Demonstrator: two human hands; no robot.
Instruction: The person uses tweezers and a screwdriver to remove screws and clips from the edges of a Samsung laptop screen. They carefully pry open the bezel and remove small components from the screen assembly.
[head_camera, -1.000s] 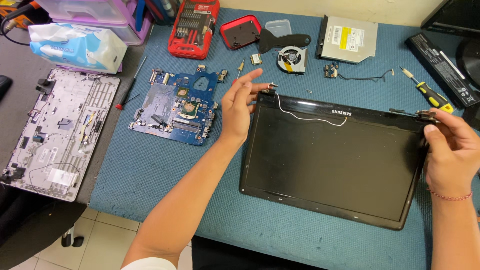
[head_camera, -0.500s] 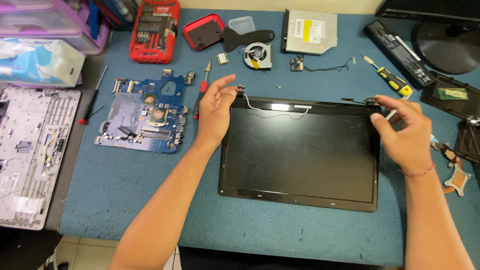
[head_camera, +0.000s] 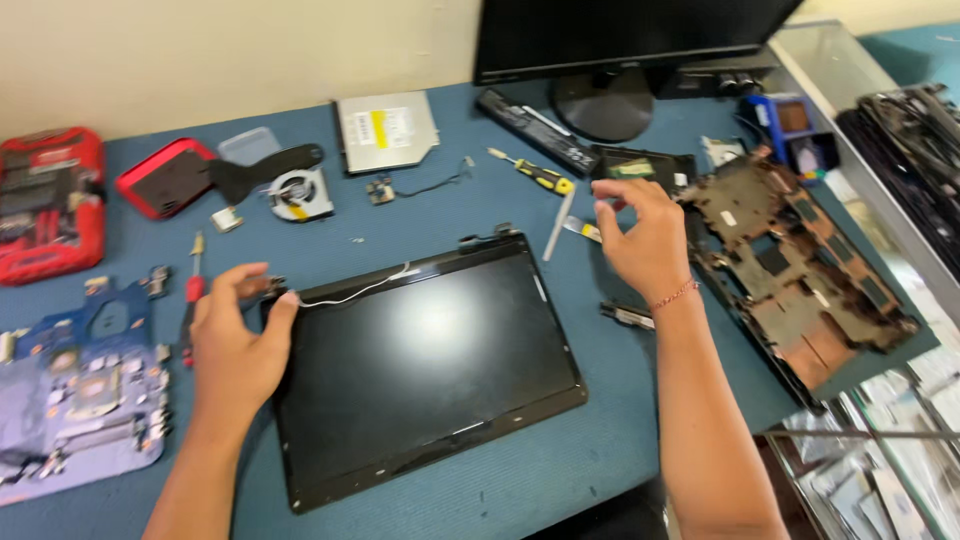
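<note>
Screen panel (head_camera: 425, 365): flat on the desk (head_camera: 620, 400) before you.
Left hand (head_camera: 235, 350): your grip rests on its top-left corner, fingers loosely curled.
Right hand (head_camera: 640, 235): fingers half-spread, hovering beside the yellow-handled screwdriver (head_camera: 535, 175).
Around: motherboard (head_camera: 80, 390) left, laptop base shell (head_camera: 800, 270) right.

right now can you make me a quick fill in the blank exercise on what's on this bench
1. The left hand rests on the ____ corner of the laptop screen panel.
2. The right hand wears a thin ____ at the wrist.
3. The screwdriver beside the right hand has a yellow and ____ handle.
4. The cooling fan lies next to a ____ case.

Missing words: top left; bracelet; black; red
</note>
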